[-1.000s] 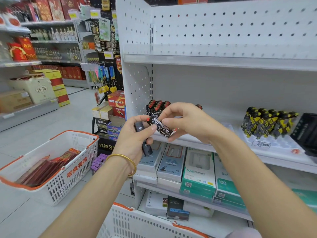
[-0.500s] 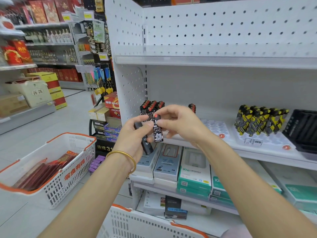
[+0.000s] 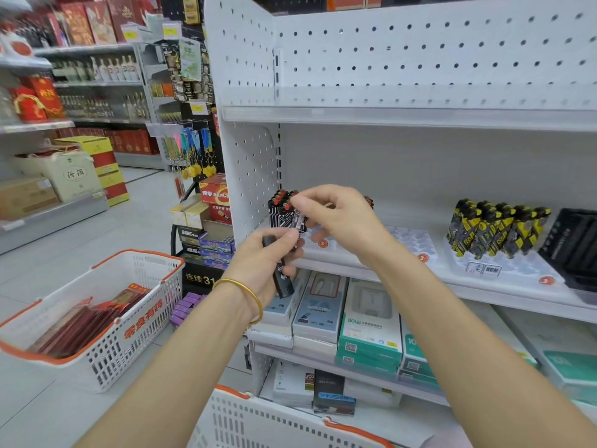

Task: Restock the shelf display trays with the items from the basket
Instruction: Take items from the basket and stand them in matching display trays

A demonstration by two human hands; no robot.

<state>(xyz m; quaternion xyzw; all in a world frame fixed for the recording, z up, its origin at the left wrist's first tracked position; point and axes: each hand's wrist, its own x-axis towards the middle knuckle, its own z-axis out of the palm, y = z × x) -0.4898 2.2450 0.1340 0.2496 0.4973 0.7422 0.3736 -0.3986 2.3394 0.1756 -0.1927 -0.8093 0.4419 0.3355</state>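
Pinching lighter (image 3: 299, 222) btwn R hand (image 3: 342, 218) fingertips (image 3: 297, 199)

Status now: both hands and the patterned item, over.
Left hand grips dark item. Right hand pinches patterned item at white tray. Stocked row stands close beside.

White shelf (image 3: 484, 294) bears, left to right: clear display tray (image 3: 410, 244), second clear tray (image 3: 504, 270) just beside it, black tray (image 3: 578, 253) at far right

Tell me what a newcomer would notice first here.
Two hands meet mid-frame: the right hand pinches a patterned lighter by a white tray, and the left hand grips a dark lighter. Yellow-black lighters stand at right; a white basket sits on the floor at left.
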